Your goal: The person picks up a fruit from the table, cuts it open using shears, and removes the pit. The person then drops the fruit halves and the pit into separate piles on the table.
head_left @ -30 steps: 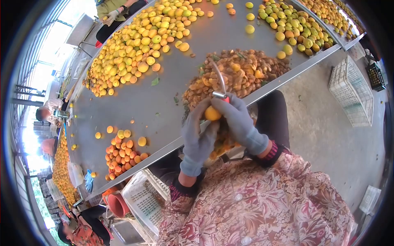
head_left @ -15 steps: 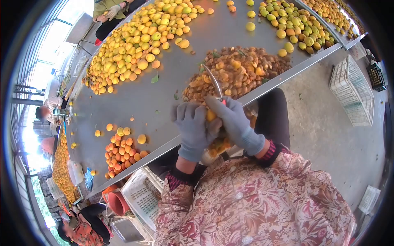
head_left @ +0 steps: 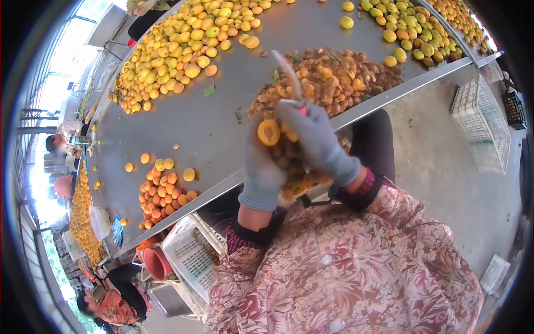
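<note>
My gloved left hand [head_left: 261,167] is closed on an apricot half [head_left: 269,132], its cut face up and the brown stone showing. In my gloved right hand [head_left: 316,132] is a curved knife [head_left: 292,80], its blade pointing away over the heap and blurred by motion. A bit of the red handle shows at the fist. Another piece of orange fruit [head_left: 289,132] shows between the two hands, at my right fingers. Just beyond them lies a heap of brown apricot stones [head_left: 334,80] on the metal table [head_left: 222,133]. Below my hands, more orange fruit [head_left: 300,186] sits over my lap, partly hidden.
Whole yellow apricots [head_left: 183,55] form a large pile at the back left, greener ones [head_left: 417,33] at the back right. A smaller orange pile [head_left: 164,192] lies near the front edge. White crates [head_left: 481,122] stand on the floor. Other people [head_left: 117,300] sit around the table.
The fruit between my hands has come apart, and a cut face with its stone now shows. My right hand and the knife have risen slightly; my left hand has turned.
</note>
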`<state>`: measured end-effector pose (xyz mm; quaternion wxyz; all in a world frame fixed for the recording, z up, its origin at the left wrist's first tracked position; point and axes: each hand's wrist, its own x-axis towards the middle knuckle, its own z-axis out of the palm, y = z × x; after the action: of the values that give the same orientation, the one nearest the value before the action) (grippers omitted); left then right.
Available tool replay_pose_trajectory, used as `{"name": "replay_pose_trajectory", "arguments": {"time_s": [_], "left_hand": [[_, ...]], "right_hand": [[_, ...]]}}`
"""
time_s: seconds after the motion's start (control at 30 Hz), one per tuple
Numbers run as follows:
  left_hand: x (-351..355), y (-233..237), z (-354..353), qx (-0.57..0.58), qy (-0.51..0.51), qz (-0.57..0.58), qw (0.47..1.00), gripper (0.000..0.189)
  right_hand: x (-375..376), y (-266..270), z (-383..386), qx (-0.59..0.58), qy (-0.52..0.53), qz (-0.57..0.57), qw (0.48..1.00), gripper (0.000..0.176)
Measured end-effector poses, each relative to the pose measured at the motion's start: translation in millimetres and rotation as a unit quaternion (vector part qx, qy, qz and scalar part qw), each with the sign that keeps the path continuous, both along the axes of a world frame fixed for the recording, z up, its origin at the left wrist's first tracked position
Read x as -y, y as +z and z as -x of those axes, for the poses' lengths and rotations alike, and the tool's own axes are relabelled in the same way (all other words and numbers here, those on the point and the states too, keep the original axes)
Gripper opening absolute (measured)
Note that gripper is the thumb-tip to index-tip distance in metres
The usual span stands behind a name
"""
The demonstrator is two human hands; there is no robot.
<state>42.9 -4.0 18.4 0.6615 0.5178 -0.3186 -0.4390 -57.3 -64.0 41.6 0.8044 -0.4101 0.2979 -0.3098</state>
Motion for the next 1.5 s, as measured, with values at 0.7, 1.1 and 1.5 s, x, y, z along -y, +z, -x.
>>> {"name": "replay_pose_trajectory", "arguments": {"time_s": [0.7, 1.1, 1.5], "left_hand": [[-26, 8, 10, -0.437, -0.16, 0.01, 0.885, 0.053], [-33, 14, 44, -0.045, -0.129, -0.059, 0.989, 0.022], [-14, 3, 35, -0.419, -0.186, -0.169, 0.873, 0.038]], "right_hand": [[12, 50, 68, 0.14, -0.118, 0.13, 0.975, 0.027], [-1, 45, 45, 0.177, -0.194, 0.115, 0.958, 0.027], [-8, 33, 32, 0.107, -0.233, 0.078, 0.963, 0.027]]}}
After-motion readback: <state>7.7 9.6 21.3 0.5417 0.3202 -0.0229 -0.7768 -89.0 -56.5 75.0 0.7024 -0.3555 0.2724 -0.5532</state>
